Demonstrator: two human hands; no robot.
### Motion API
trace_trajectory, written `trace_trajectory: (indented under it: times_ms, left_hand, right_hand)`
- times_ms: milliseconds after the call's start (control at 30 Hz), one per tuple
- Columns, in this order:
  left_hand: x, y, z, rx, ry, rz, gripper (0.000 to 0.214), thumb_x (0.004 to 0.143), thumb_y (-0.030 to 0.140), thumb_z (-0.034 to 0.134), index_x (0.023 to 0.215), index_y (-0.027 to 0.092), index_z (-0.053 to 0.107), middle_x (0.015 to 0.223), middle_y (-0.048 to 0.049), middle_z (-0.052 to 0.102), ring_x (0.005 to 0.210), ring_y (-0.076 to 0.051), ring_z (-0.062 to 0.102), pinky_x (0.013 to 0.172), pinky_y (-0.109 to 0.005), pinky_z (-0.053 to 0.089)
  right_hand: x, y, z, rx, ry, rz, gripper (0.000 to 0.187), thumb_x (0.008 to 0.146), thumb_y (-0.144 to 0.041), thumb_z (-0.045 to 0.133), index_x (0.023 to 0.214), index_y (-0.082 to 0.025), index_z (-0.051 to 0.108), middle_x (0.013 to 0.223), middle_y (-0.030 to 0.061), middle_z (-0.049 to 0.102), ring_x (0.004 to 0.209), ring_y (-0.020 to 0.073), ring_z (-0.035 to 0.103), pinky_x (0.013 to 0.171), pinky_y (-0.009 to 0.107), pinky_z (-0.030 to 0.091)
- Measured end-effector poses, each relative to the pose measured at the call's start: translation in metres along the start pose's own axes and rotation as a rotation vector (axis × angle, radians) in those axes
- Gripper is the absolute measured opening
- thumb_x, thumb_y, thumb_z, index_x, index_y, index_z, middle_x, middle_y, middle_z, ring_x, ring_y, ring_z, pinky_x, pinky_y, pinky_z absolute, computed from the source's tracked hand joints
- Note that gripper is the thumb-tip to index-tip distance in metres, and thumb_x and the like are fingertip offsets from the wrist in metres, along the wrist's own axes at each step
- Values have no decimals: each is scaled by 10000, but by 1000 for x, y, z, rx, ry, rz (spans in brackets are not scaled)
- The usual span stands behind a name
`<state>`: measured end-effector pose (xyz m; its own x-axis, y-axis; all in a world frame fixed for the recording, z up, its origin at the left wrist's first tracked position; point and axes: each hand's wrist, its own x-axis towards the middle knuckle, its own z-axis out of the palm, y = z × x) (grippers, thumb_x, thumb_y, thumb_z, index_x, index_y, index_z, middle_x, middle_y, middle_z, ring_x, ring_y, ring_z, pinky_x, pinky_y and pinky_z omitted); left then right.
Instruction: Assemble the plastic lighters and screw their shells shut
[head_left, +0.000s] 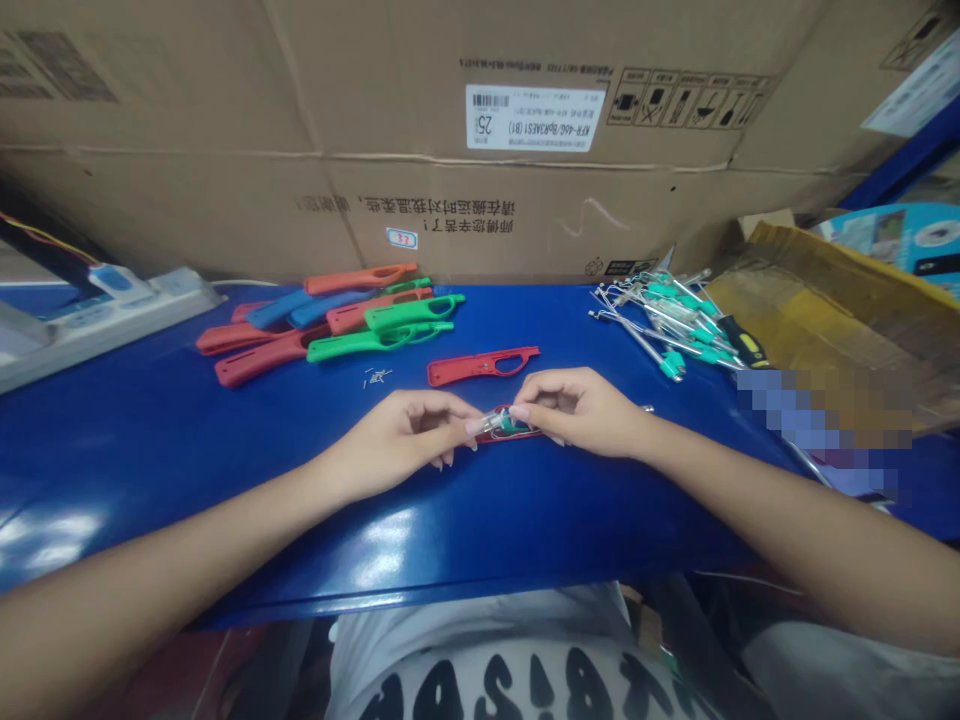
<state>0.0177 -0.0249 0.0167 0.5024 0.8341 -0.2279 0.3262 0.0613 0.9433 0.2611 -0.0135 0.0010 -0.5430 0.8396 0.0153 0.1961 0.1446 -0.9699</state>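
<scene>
Pinching the clear part (491, 421) with the left hand (411, 428), and touching near the green part (513, 421) with the right hand (583, 410), over the red case half (489, 437) on the counter (360, 545), just below the middle, toward six o'clock. Press gently; tuck the thin wire in. Cannot see the case ends behind the hands, nor tell the right grip. Cannot make out anything under the blurry squares past three o'clock.

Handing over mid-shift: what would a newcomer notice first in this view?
Probably the left hand and right hand, meeting over a red casing near the middle of the blue table. Beyond, to the left, lies a pile of colourful casings; to the right, a heap of metal rods with green parts. A large cardboard box fills the background.
</scene>
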Motion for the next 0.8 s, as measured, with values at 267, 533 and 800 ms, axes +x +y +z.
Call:
trace_trajectory:
  times_ms: [267,533,800]
  left_hand:
    - [0,-3,1,-3,-9,24,254,886,397,700,980,169,761,804,-17,715,616,-89,584,562,-185,490]
    - [0,-2,3,-1,9,4,254,894,380,691,995,157,760,814,-25,719,608,-88,579,544,-181,487]
    - [2,-3,2,18,-9,21,249,894,362,691,973,136,763,793,-31,724,600,-88,583,536,-177,483]
  right_hand:
    - [0,-1,2,-46,4,-38,207,884,-356,688,830,-157,669,616,-40,587,490,65,471,474,213,370]
    - [0,3,1,-86,8,-37,215,871,-367,696,826,-158,682,754,19,670,648,112,578,603,242,452]
    - [1,3,4,-87,6,-45,218,876,-361,683,819,-151,676,727,10,645,615,97,535,577,229,420]
